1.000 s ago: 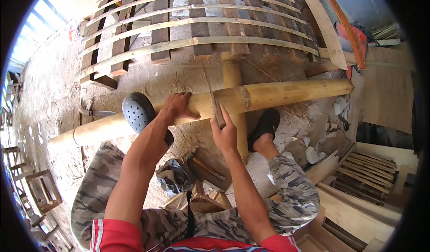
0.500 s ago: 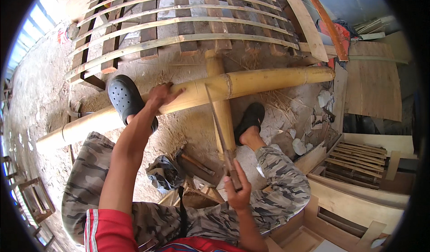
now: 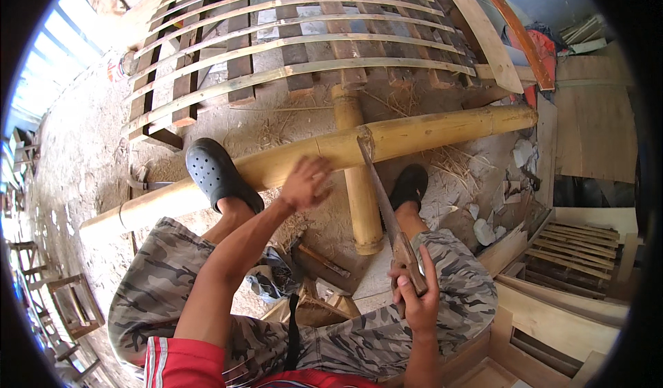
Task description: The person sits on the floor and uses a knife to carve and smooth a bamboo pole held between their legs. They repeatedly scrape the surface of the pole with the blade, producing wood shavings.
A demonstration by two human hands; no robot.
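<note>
Slatted frame (image 3: 290, 50): we see a large panel of bamboo strips nailed over wooden crosspieces, lying flat on the dirt floor (image 3: 83, 153) beyond our feet.

Long bamboo pole (image 3: 442, 127): a thick yellow pole runs across the view from lower left to upper right. It rests on top of a shorter bamboo piece (image 3: 359, 195) that lies crosswise under it.

Feet: our left foot in a dark clog (image 3: 217, 174) presses on the long pole. Our right foot in a dark shoe (image 3: 409, 184) stands just beside the short piece.

Handsaw (image 3: 383, 201): its blade slants from the top of the long pole back toward us, its tip at the pole's upper edge near the crossing.

Left hand (image 3: 306, 182): its grip is flat and spread on the pole, just left of the blade, pinning it rather than closing round it.

Right hand (image 3: 414, 295): its grip is closed around the saw's wooden handle, drawn back near our right knee.

Hammer (image 3: 321, 258): it lies on the floor between our legs, apart from both hands.

Risk: we judge that the blade could skip off the round pole toward the left fingers, which sit very near the cut. The pole could also roll if our foot pressure slackens.
</note>
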